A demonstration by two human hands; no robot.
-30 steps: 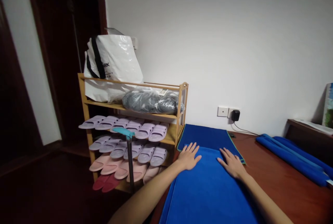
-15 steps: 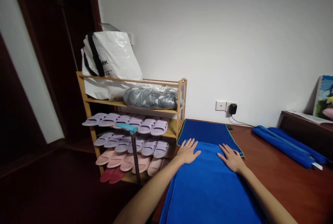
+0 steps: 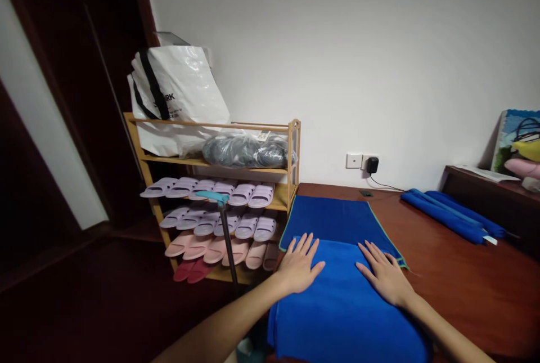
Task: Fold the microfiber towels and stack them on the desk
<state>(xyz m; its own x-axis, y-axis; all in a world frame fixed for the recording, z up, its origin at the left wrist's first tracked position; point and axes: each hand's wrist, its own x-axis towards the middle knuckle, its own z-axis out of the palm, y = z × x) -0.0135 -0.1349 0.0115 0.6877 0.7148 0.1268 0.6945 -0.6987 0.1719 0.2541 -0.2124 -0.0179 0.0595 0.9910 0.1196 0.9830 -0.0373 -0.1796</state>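
A bright blue towel [image 3: 337,312] lies on the near end of the reddish-brown table. Beyond it stretches a darker blue towel part [image 3: 333,214] with a green stitched edge; whether the two are one piece I cannot tell. My left hand [image 3: 300,264] rests flat on the bright towel's far left corner, fingers spread. On the far right corner, my right hand [image 3: 386,273] lies palm down with its fingers stretched out. Neither hand grips anything. The bright towel's near edge hangs by the table's front, with layered folds on its left side.
Rolled blue towels [image 3: 447,216] lie on the table [image 3: 459,295] at the right. A wooden shoe rack [image 3: 293,155] stands left, with several slippers [image 3: 261,225] and a white bag [image 3: 185,87]. A blue-topped pole [image 3: 228,239] stands before it. A black plug [image 3: 372,165] sits in the wall.
Both hands and the towel have slid toward me. A strip of bare table now shows between the darker part and the wall. The view has shifted slightly.
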